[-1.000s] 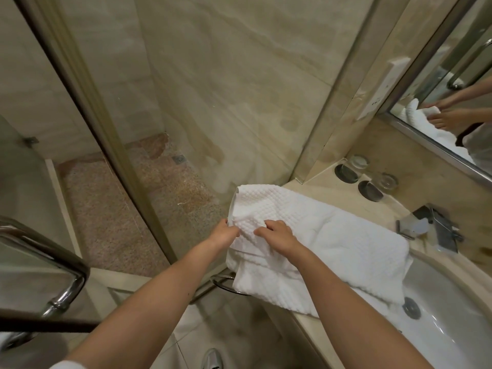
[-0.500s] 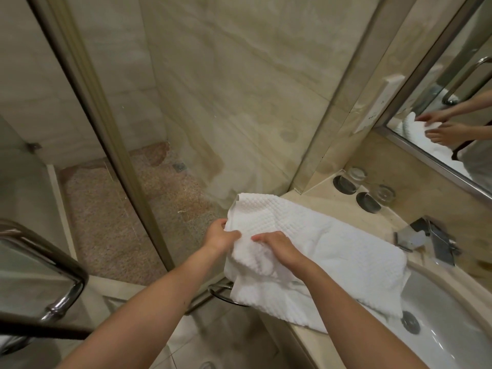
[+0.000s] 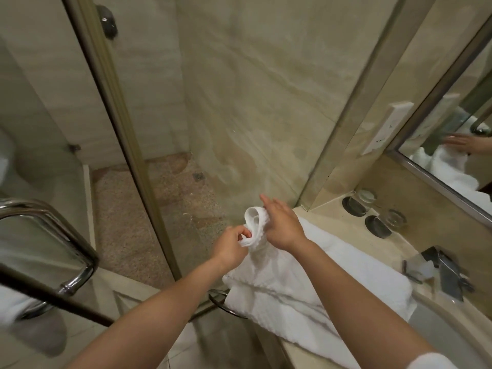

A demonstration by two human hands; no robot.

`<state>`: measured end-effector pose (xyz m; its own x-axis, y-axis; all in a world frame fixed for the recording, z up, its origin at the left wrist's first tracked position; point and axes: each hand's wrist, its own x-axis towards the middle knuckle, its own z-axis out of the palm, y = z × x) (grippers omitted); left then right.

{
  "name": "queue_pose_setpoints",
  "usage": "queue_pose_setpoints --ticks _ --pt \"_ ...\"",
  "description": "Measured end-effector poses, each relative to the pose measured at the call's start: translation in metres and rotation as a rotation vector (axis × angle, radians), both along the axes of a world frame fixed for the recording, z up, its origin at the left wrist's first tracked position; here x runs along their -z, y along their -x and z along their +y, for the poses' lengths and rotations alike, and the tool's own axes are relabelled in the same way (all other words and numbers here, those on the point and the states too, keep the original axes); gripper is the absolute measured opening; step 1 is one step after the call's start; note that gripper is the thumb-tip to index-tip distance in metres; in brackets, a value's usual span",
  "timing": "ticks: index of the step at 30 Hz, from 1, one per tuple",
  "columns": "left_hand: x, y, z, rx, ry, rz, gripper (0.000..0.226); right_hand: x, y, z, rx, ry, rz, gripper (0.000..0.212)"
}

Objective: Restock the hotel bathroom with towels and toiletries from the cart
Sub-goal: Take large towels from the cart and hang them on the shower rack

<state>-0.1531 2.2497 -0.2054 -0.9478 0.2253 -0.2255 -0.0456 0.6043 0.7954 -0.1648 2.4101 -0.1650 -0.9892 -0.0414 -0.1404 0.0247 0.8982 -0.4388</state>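
Note:
A white waffle-weave towel (image 3: pixel 287 296) lies across the beige vanity counter (image 3: pixel 327 211), draped over its front edge and partly over the sink. Its left end is rolled up into a raised loop. My left hand (image 3: pixel 231 247) pinches the lower edge of that rolled end. Against the right side of the roll my right hand (image 3: pixel 282 225) lies with its fingers stretched out straight. A chrome towel ring (image 3: pixel 222 302) shows below the counter edge, partly hidden by the towel.
Two glasses (image 3: pixel 367 195) with dark coasters stand at the counter's back. A chrome faucet (image 3: pixel 442 270) sits right of the towel above the white sink (image 3: pixel 452 334). A mirror (image 3: pixel 458 145) is at right. The glass shower door and its chrome handle (image 3: pixel 53 235) stand to the left.
The towel's left end, flat a second ago, is now gathered and rolled up into a loop. Both hands rose with it, and the right hand's fingers have opened out.

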Motion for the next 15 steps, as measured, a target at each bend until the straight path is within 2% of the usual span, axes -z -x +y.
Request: queue_pose_setpoints --ticks 2,5,8,13,15 --pt "-0.001 -0.002 -0.001 0.017 0.040 0.007 0.034 0.002 -0.004 0.004 -0.010 -0.057 0.011 0.076" --pt "-0.001 -0.003 -0.001 0.035 0.110 -0.050 0.025 0.005 -0.009 0.010 0.014 -0.091 0.025 0.050" --pt "0.001 -0.007 -0.004 0.053 0.163 -0.131 0.039 0.008 -0.017 0.012 0.009 -0.115 0.050 0.027" --pt "0.002 -0.009 -0.006 0.107 0.259 -0.159 0.048 -0.006 -0.026 0.013 0.168 0.110 0.104 0.013" --pt "-0.005 -0.007 -0.001 0.091 0.194 -0.109 0.034 -0.017 -0.030 0.015 0.255 0.164 0.123 0.021"
